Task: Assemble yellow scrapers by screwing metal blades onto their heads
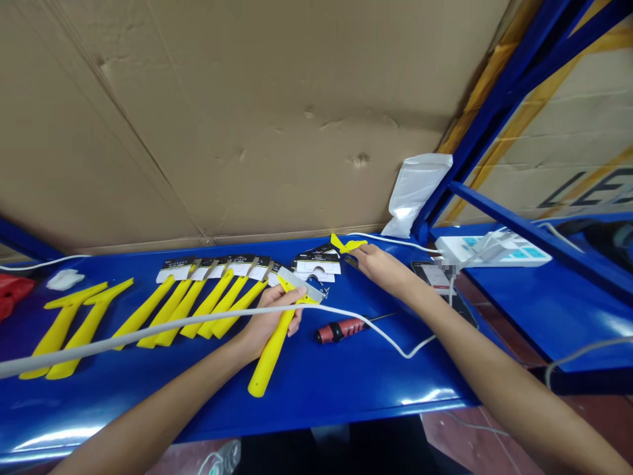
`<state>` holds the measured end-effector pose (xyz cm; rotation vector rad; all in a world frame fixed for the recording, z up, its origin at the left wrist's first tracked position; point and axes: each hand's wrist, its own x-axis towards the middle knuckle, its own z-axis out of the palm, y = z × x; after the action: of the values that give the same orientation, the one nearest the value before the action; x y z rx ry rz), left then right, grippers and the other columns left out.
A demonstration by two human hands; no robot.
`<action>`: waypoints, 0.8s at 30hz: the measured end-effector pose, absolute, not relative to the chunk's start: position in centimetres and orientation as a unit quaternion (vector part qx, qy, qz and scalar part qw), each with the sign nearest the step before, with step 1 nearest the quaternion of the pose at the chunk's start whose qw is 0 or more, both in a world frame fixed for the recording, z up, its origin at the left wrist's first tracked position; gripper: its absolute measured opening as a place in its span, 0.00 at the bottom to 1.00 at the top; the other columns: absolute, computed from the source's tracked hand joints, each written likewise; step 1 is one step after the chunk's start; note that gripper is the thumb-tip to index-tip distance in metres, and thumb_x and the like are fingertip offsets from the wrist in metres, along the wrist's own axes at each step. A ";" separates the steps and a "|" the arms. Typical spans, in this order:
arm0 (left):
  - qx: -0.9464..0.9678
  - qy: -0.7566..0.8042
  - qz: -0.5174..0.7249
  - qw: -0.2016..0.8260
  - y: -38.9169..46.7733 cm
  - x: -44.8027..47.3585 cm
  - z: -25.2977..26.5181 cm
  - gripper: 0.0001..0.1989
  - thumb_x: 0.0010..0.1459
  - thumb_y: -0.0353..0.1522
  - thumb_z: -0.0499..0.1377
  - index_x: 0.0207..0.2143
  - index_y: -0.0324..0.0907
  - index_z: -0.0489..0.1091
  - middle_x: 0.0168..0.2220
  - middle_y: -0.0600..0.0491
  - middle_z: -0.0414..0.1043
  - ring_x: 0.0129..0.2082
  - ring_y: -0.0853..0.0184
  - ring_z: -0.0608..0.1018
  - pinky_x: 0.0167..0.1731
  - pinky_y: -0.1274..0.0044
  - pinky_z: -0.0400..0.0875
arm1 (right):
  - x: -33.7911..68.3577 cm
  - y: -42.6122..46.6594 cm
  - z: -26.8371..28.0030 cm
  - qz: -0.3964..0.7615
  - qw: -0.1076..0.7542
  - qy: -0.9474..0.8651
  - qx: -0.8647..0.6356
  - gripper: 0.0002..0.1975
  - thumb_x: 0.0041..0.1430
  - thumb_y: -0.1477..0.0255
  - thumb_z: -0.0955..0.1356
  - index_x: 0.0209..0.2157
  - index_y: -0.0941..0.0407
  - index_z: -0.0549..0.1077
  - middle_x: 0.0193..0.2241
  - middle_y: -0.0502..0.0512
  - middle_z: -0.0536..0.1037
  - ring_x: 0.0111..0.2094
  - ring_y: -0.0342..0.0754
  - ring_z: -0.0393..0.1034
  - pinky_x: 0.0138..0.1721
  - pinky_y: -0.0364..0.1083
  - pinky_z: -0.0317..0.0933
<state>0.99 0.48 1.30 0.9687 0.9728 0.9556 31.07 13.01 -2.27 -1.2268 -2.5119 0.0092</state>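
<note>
My left hand (271, 323) is closed around a yellow-handled scraper (271, 359), whose flat metal blade (302, 285) points up and away. A white cable passes in front of that hand. Farther back on the right, my right hand (378, 264) has its fingers closed on a small yellow plastic piece (345, 245); the fingertips are partly hidden. Small dark screws (322, 289) lie beside the blade, close to a stack of printed cards (316, 267). Below them rests a red and black screwdriver (341, 330).
Several yellow scrapers (171, 310) with cards line the blue shelf (198, 389) on the left, with two yellow handles (74, 330) beyond. A phone (440, 280), a power strip (494, 251) and a white pouch (418, 191) are at right. The white cable (148, 332) crosses the view.
</note>
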 end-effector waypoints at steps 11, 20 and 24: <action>0.429 0.449 0.429 0.656 0.3 1.4 2.2 0.25 0.53 0.47 0.76 0.25 0.42 0.67 0.15 0.57 0.66 0.12 0.73 0.67 0.15 0.81 0.60 | 31.4 12.8 1.1 0.118 0.555 -0.681 -0.463 0.23 0.78 0.54 0.64 0.61 0.55 0.73 0.51 0.64 0.85 0.51 0.55 0.84 0.53 0.56 0.80; 0.429 0.444 0.428 0.660 0.6 1.2 0.7 0.26 0.59 0.49 0.72 0.24 0.41 0.67 0.16 0.57 0.65 0.12 0.74 0.65 0.15 0.80 0.59 | 29.7 11.5 2.5 0.265 0.703 -0.520 -0.406 0.23 0.66 0.55 0.75 0.54 0.53 0.74 0.51 0.63 0.86 0.48 0.57 0.85 0.56 0.60 0.79; 0.406 0.446 0.430 0.672 0.7 1.1 0.5 0.25 0.59 0.49 0.73 0.26 0.41 0.68 0.17 0.58 0.66 0.12 0.75 0.64 0.14 0.80 0.58 | 29.3 11.1 2.6 0.283 0.712 -0.504 -0.399 0.23 0.64 0.55 0.77 0.52 0.53 0.74 0.50 0.62 0.86 0.46 0.56 0.85 0.55 0.59 0.79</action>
<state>1.15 0.65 0.46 0.9133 1.0035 0.9690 29.32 11.13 2.64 -0.8858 -1.1169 0.6272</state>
